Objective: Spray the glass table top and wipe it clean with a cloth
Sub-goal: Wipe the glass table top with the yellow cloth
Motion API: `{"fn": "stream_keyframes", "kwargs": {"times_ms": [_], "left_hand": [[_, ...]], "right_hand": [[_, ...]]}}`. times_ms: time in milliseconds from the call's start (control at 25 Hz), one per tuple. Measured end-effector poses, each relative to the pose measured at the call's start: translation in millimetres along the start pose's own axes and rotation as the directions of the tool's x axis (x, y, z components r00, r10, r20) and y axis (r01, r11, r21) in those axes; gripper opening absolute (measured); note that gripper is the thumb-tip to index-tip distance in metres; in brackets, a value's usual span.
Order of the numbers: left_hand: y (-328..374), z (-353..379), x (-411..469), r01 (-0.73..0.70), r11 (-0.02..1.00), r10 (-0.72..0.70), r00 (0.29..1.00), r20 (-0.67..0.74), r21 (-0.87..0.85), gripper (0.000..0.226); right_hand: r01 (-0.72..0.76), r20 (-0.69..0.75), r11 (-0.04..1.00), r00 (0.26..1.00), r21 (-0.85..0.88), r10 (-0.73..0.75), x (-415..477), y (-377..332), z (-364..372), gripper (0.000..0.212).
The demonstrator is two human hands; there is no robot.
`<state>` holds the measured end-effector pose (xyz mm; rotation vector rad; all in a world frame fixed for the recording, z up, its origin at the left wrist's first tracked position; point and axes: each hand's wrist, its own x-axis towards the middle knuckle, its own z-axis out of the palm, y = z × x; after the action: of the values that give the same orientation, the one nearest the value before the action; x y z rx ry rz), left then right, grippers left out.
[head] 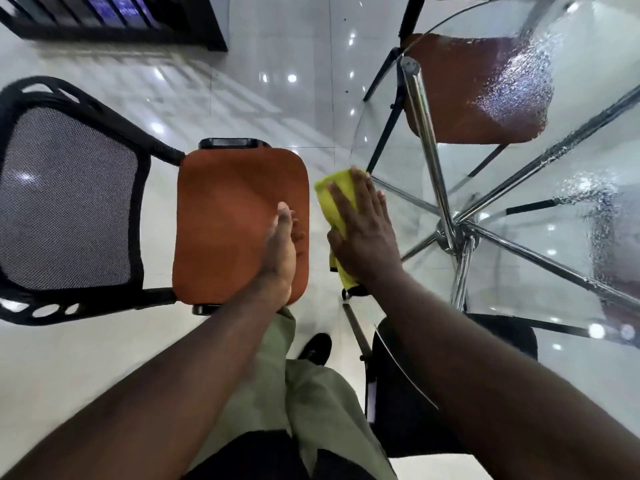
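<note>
The right grip (360, 223), fingers flat, presses a yellow cloth (325, 199) at the edge of the glass desk (502, 174); the left grip (282, 251), open and empty, hovers over an orange chair seat (225, 220).

An orange chair (239, 223) with a black mesh back is standing on the glossy pale floor (242, 91). A second orange chair (474, 95) is sitting to its right; a dark slatted rack (114, 19) is standing beyond.

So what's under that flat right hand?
A yellow cloth, pressed by the right hand at the edge of the round glass table top. The hand hides the cloth's middle.
</note>
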<state>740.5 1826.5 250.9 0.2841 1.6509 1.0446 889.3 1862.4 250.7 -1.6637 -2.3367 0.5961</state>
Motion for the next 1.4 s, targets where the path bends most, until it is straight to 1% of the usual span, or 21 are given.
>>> {"fn": "stream_keyframes", "kwargs": {"times_ms": [120, 200, 240, 320, 360, 440, 520, 600, 640, 760, 800, 880, 960, 1040, 1080, 1160, 1200, 1240, 1280, 1360, 1400], "left_hand": [[5, 6, 22, 0.014, 0.999, -0.016, 0.999, 0.033, 0.040, 0.065], [11, 7, 36, 0.032, 0.998, -0.035, 0.999, 0.040, 0.053, 0.068], [16, 5, 45, 0.029, 0.999, -0.030, 0.999, 0.027, 0.039, 0.064], [27, 5, 58, 0.013, 1.000, -0.013, 1.000, 0.009, 0.007, 0.053], [36, 7, 63, 0.007, 1.000, -0.007, 1.000, -0.003, -0.011, 0.052], [54, 11, 74, 0.012, 1.000, -0.012, 1.000, -0.001, 0.001, 0.057], [74, 20, 85, 0.006, 1.000, -0.007, 1.000, 0.031, 0.027, 0.071], [86, 31, 100, -0.006, 0.997, -0.001, 0.997, 0.078, 0.078, 0.087], [90, 39, 106, -0.019, 0.996, 0.010, 0.995, 0.095, 0.092, 0.087], [98, 58, 125, -0.066, 0.991, 0.050, 0.990, 0.131, 0.118, 0.067], [99, 63, 131, -0.063, 0.990, 0.045, 0.989, 0.138, 0.126, 0.065], [101, 70, 140, -0.065, 0.990, 0.047, 0.988, 0.145, 0.122, 0.075], [108, 79, 138, -0.060, 0.993, 0.043, 0.985, 0.166, 0.099, 0.071], [112, 92, 133, -0.053, 0.994, 0.031, 0.977, 0.210, 0.100, 0.062], [113, 99, 128, -0.044, 0.993, 0.016, 0.970, 0.242, 0.111, 0.060], [116, 118, 118, -0.016, 0.991, -0.024, 0.958, 0.286, 0.135, 0.055], [117, 128, 113, -0.012, 0.988, -0.034, 0.956, 0.290, 0.155, 0.052], [116, 139, 109, -0.010, 0.985, -0.041, 0.956, 0.290, 0.170, 0.052], [114, 148, 106, -0.007, 0.983, -0.044, 0.959, 0.280, 0.182, 0.053], [104, 161, 106, -0.020, 0.969, -0.031, 0.978, 0.206, 0.245, 0.061], [97, 165, 110, -0.021, 0.960, -0.022, 0.989, 0.150, 0.280, 0.066]], "right_hand": [[-0.144, -0.148, 0.990, 0.978, 0.012, 0.144, 100, 2, -2, 0.074], [-0.190, -0.218, 0.982, 0.958, -0.004, 0.185, 144, 8, -5, 0.072], [-0.200, -0.227, 0.980, 0.955, -0.007, 0.193, 153, 7, -4, 0.071], [-0.189, -0.207, 0.981, 0.962, -0.035, 0.178, 136, -4, -2, 0.074], [-0.158, -0.182, 0.986, 0.972, -0.051, 0.147, 116, -12, -2, 0.077], [-0.113, -0.079, 0.993, 0.991, -0.045, 0.109, 75, -19, 0, 0.084], [-0.085, -0.001, 0.996, 0.996, -0.039, 0.085, 59, -13, -3, 0.086], [-0.083, 0.005, 0.996, 0.996, -0.038, 0.084, 84, -2, -8, 0.083], [-0.096, -0.024, 0.995, 0.995, -0.036, 0.095, 107, 4, -12, 0.081], [-0.231, -0.136, 0.972, 0.963, 0.031, 0.233, 190, 32, -26, 0.075], [-0.258, -0.161, 0.965, 0.952, 0.045, 0.262, 213, 41, -33, 0.073], [-0.250, -0.165, 0.967, 0.953, 0.037, 0.253, 233, 51, -42, 0.069], [-0.201, -0.131, 0.980, 0.971, 0.001, 0.200, 211, 53, -45, 0.068], [-0.167, -0.071, 0.986, 0.984, -0.013, 0.166, 154, 58, -51, 0.069], [-0.150, -0.041, 0.987, 0.988, -0.052, 0.148, 124, 66, -58, 0.068], [-0.132, -0.050, 0.972, 0.991, -0.193, 0.125, 86, 86, -76, 0.066], [-0.141, -0.065, 0.961, 0.990, -0.237, 0.129, 82, 91, -80, 0.066], [-0.154, -0.071, 0.959, 0.987, -0.237, 0.141, 86, 90, -79, 0.067], [-0.177, -0.074, 0.964, 0.983, -0.199, 0.165, 97, 82, -75, 0.067], [-0.211, -0.065, 0.968, 0.977, -0.139, 0.204, 121, 67, -61, 0.066], [-0.179, -0.077, 0.970, 0.983, -0.162, 0.168, 136, 71, -56, 0.066]]}}
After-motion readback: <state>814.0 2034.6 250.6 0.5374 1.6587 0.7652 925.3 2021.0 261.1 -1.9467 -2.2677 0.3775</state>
